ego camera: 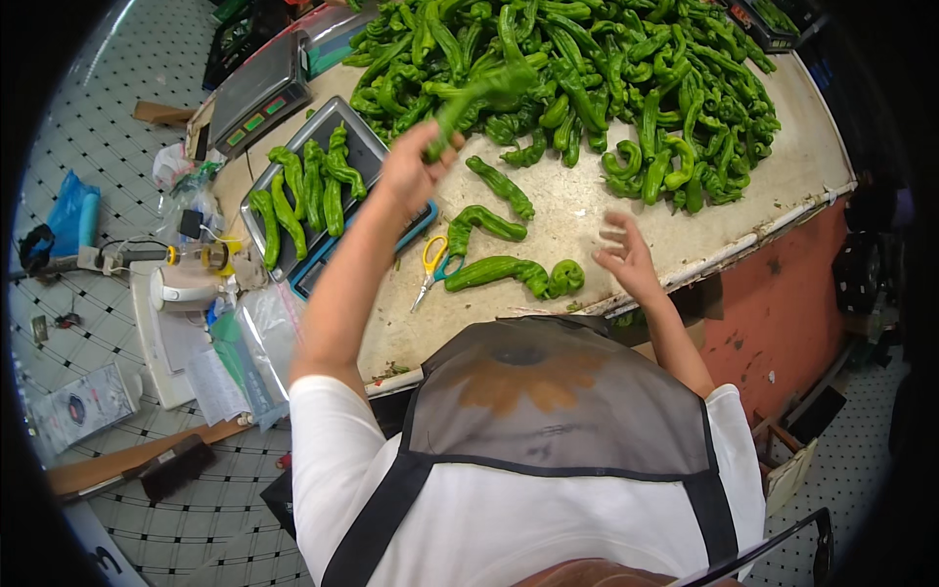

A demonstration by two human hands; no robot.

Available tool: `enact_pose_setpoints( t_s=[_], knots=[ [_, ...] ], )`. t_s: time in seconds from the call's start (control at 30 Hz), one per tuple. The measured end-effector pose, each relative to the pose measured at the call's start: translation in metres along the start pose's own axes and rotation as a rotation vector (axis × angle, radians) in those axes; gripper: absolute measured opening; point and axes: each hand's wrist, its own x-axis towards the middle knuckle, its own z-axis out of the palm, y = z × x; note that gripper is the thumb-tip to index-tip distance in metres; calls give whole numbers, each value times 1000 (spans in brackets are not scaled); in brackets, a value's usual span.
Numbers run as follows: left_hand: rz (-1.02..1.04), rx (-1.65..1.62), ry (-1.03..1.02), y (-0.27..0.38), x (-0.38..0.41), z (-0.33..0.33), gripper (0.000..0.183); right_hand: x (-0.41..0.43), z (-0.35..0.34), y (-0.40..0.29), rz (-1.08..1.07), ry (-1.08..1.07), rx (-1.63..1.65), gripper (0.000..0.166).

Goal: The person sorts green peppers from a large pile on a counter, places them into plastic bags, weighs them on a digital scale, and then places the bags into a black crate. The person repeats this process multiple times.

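Observation:
My left hand (pixel 416 163) is closed around a blurred green pepper (pixel 469 106), near the right edge of a digital scale. Several long green peppers (pixel 313 183) lie side by side on the scale's metal tray (pixel 275 274). My right hand (pixel 623 253) hovers over the tabletop with fingers apart and nothing in it. Between the hands lie a straighter pepper (pixel 501 187), a bent one (pixel 484 224) and a curled one (pixel 506 273). Scissors (pixel 433 268) with yellow and teal handles rest beside the bent pepper. A large heap of green peppers (pixel 587 66) covers the far part of the table.
A second scale (pixel 260 95) stands at the table's far left. Plastic bags (pixel 268 330), papers (pixel 213 381) and a white device (pixel 183 287) crowd the left side. The table's worn edge (pixel 748 246) runs close to my body. A brush (pixel 176 466) is at the lower left.

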Motion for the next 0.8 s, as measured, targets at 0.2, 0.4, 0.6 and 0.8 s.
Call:
enact_pose_setpoints(
  t_s=[0.2, 0.4, 0.6, 0.8],
  knots=[
    [455, 336, 361, 84, 125, -62, 67, -13, 41, 5, -305, -230, -614, 56],
    [721, 1067, 293, 13, 94, -13, 75, 0, 84, 3, -419, -453, -1111, 65],
    [186, 1214, -288, -108, -39, -12, 41, 11, 61, 13, -498, -157, -656, 57],
    [213, 894, -165, -153, -91, 7, 56, 6, 38, -10, -479, -170, -398, 63]
  ],
)
